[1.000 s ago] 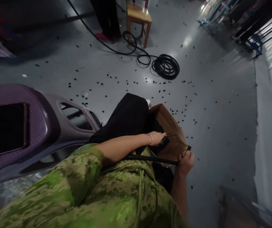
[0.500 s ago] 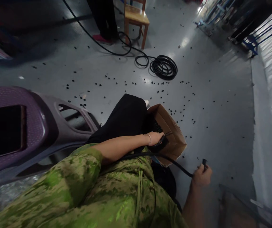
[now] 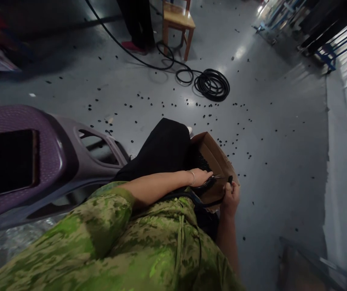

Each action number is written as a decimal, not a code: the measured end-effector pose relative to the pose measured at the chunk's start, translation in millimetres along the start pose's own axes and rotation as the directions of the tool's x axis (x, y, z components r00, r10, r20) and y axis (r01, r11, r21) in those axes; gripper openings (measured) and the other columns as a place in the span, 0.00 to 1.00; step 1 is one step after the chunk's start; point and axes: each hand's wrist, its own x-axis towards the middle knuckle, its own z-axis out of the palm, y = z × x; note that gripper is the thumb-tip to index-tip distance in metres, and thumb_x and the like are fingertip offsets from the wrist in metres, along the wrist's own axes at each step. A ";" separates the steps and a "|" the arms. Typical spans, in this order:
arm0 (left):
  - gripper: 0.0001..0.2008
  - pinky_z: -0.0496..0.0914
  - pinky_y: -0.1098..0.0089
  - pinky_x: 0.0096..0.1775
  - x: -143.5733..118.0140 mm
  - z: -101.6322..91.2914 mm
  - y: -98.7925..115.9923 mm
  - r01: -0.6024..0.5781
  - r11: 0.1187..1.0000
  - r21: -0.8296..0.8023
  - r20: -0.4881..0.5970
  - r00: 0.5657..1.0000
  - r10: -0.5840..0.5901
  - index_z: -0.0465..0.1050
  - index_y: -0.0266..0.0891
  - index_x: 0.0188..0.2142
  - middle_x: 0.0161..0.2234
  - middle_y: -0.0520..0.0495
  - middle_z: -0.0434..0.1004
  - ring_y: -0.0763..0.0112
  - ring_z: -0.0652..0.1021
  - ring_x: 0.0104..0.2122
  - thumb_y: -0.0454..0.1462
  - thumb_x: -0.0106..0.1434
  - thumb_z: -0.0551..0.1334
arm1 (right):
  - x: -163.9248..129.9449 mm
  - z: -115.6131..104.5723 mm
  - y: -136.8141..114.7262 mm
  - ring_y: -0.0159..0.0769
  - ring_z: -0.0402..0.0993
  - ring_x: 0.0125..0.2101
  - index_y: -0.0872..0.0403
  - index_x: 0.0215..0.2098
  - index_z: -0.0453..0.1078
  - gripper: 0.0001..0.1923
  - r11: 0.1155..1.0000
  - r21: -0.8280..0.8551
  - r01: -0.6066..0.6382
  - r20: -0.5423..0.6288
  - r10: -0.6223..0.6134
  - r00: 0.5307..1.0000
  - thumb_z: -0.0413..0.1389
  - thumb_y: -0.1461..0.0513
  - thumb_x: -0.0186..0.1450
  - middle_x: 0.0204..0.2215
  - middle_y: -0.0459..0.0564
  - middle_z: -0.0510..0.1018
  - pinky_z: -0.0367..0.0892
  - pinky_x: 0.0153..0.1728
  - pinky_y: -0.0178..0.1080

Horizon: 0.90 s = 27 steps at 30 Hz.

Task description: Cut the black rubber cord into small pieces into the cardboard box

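My left hand (image 3: 201, 177), a bracelet at its wrist, is closed around dark-handled scissors (image 3: 218, 177) over an open cardboard box (image 3: 220, 159). The blades point right, towards my other hand. Small black pieces (image 3: 202, 163) lie heaped inside the box. My right hand (image 3: 231, 195) grips a black hose (image 3: 211, 204) near its end, and the short tip sticks up above the fingers, just right of the blades. From there the hose runs left across my waist, partly hidden under my left forearm.
Small black pieces are scattered over the grey floor. A coiled black hose (image 3: 212, 85) lies ahead, near a wooden chair (image 3: 179, 18) and a standing person's legs (image 3: 137, 24). At left, a purple plastic stool (image 3: 52, 153) bears a phone (image 3: 14, 161).
My right hand has moved left and up with the hose end, from beyond the box to its right edge beside the scissors. My left hand stays over the box.
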 end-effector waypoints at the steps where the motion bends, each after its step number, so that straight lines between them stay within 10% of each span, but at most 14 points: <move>1: 0.20 0.69 0.67 0.37 0.1 0.7 -0.2 -0.022 1.000 0.004 0.003 1.000 0.022 0.58 0.38 0.55 0.44 0.37 0.74 0.61 0.78 0.38 0.42 0.65 0.51 | -0.2 2.6 -1.2 0.27 0.59 0.21 0.55 0.45 0.64 0.23 0.997 0.071 -0.034 0.012 0.033 0.999 0.49 0.48 0.62 0.24 0.41 0.66 0.57 0.24 0.31; 27: 0.21 0.67 0.69 0.39 3.7 6.3 -5.4 -0.066 0.995 -0.080 0.063 0.995 0.071 0.59 0.42 0.55 0.46 0.39 0.75 0.65 0.78 0.39 0.41 0.63 0.55 | -16.0 -3.6 19.8 0.38 0.74 0.37 0.57 0.52 0.70 0.28 0.995 -0.088 -0.051 0.068 0.057 0.996 0.51 0.49 0.60 0.37 0.54 0.79 0.66 0.39 0.39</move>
